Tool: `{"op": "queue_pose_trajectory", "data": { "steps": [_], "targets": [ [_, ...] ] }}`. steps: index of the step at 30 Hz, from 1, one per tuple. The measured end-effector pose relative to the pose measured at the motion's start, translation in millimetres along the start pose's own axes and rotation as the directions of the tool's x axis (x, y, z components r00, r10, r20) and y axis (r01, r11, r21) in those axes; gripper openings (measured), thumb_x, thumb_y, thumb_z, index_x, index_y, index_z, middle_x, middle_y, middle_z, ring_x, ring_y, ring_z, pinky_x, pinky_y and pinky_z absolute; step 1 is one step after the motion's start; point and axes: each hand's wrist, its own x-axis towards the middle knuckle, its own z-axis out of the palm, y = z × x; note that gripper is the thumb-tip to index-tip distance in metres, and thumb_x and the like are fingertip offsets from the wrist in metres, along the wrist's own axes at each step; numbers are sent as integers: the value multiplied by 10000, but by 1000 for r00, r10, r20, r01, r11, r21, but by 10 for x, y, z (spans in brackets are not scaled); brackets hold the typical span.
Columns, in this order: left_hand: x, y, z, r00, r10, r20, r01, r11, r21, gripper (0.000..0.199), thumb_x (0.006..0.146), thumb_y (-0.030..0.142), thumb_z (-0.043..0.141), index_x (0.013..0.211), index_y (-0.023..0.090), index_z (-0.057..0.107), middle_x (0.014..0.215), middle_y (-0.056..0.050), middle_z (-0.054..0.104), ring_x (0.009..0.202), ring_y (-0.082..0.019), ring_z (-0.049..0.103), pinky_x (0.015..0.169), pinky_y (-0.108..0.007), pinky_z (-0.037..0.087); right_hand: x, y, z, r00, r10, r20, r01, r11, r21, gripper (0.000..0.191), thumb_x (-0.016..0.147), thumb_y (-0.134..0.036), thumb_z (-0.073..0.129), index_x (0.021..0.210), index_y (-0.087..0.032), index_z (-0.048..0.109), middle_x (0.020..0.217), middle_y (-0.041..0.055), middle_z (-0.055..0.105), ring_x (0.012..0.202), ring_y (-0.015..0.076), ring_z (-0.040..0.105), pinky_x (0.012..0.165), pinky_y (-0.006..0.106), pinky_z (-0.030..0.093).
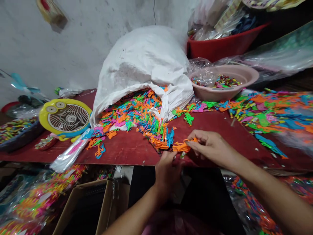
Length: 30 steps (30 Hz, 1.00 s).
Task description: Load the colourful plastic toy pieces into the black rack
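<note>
My right hand point(207, 145) is closed, thumb and fingers pinching a small orange plastic toy gun point(181, 146) just above the table's front edge. My left hand point(167, 169) is curled right beside it, its fingertips close to the toy's left end; what its fingers hold, if anything, is hidden. A short green-and-yellow piece point(182, 155) shows between the two hands, under the orange toy. Just left of the hands, a heap of orange, blue, green and pink plastic toys point(146, 114) spills out of a large white sack point(144, 58) lying on its side.
The red tabletop point(132, 150) carries a yellow fan point(66, 119) at left and a pink basin point(220, 93) of small coloured pieces. More toys point(274, 111) lie spread at right. A red tub point(220, 47) stands behind. Below the edge are an open cardboard box point(105, 204) and filled bags point(46, 199).
</note>
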Motion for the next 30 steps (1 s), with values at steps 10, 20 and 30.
{"op": "queue_pose_trajectory", "data": {
  "steps": [10, 20, 30],
  "targets": [
    [37, -60, 25, 999, -30, -11, 30, 998, -61, 133, 901, 304, 629, 922, 229, 737, 849, -33, 673, 808, -175, 617, 724, -277, 501, -129, 245, 451, 996, -19, -90, 37, 980, 198, 187, 764, -388, 658, 790, -203, 644, 661, -20, 507, 542, 95, 444, 477, 211, 349],
    [-94, -235, -112, 985, 22, -172, 0, 992, 125, 93, 887, 296, 650, 883, 203, 658, 809, -25, 632, 775, -169, 585, 725, -296, 467, 43, 613, 500, 962, -73, -265, 98, 992, 82, 203, 753, -316, 585, 848, -210, 729, 809, 54, 693, 747, 198, 639, 668, 293, 511],
    [-59, -490, -65, 933, -180, -312, 280, 907, 313, 635, 753, 410, 747, 1259, 156, 460, 1208, -147, 584, 1160, -330, 531, 1028, -542, 365, 509, 625, 721, 970, -211, -124, 235, 945, 227, 201, 737, -271, 582, 872, -193, 710, 899, 47, 679, 785, 174, 613, 716, 295, 503]
  ]
}}
